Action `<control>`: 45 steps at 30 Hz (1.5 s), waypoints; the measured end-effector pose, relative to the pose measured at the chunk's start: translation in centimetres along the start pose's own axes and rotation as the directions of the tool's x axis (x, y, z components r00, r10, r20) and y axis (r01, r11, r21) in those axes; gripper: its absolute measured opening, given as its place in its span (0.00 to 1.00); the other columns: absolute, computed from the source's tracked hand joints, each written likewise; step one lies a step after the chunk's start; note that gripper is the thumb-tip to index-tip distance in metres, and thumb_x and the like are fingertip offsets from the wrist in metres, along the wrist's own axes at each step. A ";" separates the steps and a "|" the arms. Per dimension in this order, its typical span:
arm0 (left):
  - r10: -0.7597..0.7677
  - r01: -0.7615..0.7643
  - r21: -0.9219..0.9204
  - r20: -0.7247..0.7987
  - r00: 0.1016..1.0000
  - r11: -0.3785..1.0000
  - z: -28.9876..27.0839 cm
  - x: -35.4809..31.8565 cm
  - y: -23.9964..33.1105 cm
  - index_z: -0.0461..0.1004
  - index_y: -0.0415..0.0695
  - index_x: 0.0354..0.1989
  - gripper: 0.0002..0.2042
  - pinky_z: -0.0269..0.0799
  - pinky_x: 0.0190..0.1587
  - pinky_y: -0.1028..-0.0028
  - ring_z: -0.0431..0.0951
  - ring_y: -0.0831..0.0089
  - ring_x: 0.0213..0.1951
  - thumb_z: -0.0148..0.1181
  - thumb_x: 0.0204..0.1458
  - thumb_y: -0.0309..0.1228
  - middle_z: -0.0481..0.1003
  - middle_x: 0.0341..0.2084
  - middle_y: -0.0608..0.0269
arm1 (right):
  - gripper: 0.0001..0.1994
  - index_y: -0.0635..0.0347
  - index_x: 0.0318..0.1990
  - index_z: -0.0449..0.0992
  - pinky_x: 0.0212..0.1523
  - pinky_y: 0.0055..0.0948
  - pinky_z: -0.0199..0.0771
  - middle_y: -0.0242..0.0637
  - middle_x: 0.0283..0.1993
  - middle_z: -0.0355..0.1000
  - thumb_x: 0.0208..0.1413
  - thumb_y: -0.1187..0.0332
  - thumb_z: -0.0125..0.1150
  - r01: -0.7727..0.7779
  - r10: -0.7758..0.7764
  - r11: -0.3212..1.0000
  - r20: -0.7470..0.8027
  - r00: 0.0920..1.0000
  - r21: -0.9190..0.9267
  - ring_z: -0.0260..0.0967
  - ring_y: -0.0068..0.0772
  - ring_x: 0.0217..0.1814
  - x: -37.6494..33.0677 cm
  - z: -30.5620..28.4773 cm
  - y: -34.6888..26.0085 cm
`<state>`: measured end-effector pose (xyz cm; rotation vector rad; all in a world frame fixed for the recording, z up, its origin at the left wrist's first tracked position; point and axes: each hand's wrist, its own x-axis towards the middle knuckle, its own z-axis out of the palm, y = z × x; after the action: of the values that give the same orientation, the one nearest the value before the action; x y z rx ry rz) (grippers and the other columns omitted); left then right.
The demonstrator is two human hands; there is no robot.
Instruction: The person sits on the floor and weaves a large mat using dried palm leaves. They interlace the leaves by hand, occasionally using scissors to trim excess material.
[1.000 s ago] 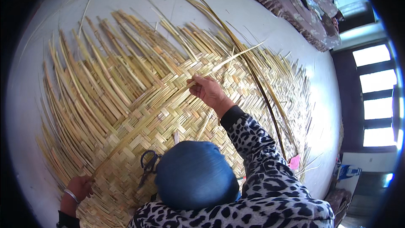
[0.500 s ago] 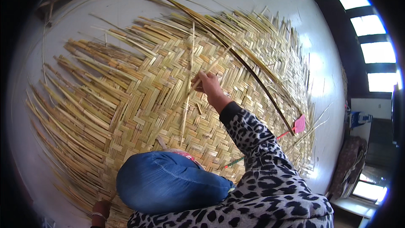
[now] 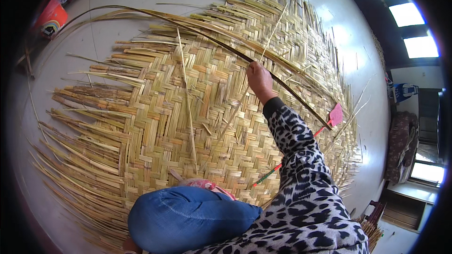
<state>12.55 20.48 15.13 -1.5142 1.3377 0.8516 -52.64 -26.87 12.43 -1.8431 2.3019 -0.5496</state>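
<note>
Red container, markings unreadable — strip held

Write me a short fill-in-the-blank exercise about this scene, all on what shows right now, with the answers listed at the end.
1. The right hand is closed, not ____, around a pale strip.
2. Near the right edge of the woven mat, the flat tool head is ____ in colour.
3. The trousers over the bent knee are ____ in colour.
4. The spots on the sleeve are ____ in colour.

Missing words: open; pink; blue; black.
</note>
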 end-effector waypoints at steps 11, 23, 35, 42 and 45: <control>0.013 -0.012 -0.012 0.034 0.999 1.000 -1.9 -0.8 2.3 0.80 0.48 0.37 0.09 0.76 0.38 0.57 0.80 0.53 0.39 0.55 0.53 0.36 0.79 0.36 0.51 | 0.15 0.58 0.44 0.74 0.46 0.45 0.74 0.46 0.43 0.77 0.54 0.60 0.61 0.157 -0.063 0.914 0.250 0.966 -0.375 0.74 0.52 0.46 9.1 5.6 0.6; 0.034 -0.036 -0.036 -0.055 0.998 0.999 -4.0 -0.2 5.0 0.80 0.52 0.36 0.08 0.76 0.39 0.58 0.81 0.57 0.39 0.57 0.49 0.32 0.79 0.35 0.55 | 0.27 0.61 0.36 0.78 0.38 0.40 0.72 0.49 0.28 0.76 0.53 0.40 0.59 0.031 -0.066 0.971 0.141 0.988 0.237 0.75 0.49 0.35 11.7 -1.7 -11.2; 0.133 -0.139 -0.020 -0.180 0.975 0.990 1.3 3.9 5.9 0.82 0.48 0.35 0.09 0.76 0.38 0.55 0.81 0.53 0.39 0.56 0.47 0.31 0.80 0.35 0.52 | 0.17 0.55 0.35 0.76 0.29 0.37 0.71 0.31 0.22 0.71 0.60 0.50 0.56 0.607 -0.514 0.680 -0.322 0.795 0.412 0.69 0.37 0.23 26.9 -15.4 -31.5; 0.041 -0.107 -0.282 -0.231 0.972 0.954 0.5 2.8 8.7 0.80 0.46 0.36 0.10 0.74 0.41 0.54 0.80 0.50 0.40 0.57 0.47 0.33 0.79 0.35 0.48 | 0.14 0.56 0.36 0.74 0.33 0.34 0.70 0.34 0.29 0.71 0.60 0.55 0.48 0.727 -0.445 0.468 -0.577 0.685 0.502 0.68 0.34 0.30 28.2 -28.9 -37.3; 0.093 -0.197 -0.420 -0.255 0.963 0.886 -4.0 1.4 9.4 0.74 0.43 0.48 0.20 0.71 0.50 0.58 0.77 0.51 0.48 0.60 0.49 0.40 0.76 0.44 0.44 | 0.14 0.56 0.36 0.73 0.35 0.33 0.70 0.35 0.32 0.71 0.60 0.58 0.45 0.684 -0.412 0.236 -0.567 0.714 0.690 0.67 0.33 0.32 27.7 -30.4 -38.4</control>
<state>3.28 16.30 13.45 -1.9278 1.5084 1.1665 -34.31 -54.73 57.79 -1.9171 0.8204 -1.7826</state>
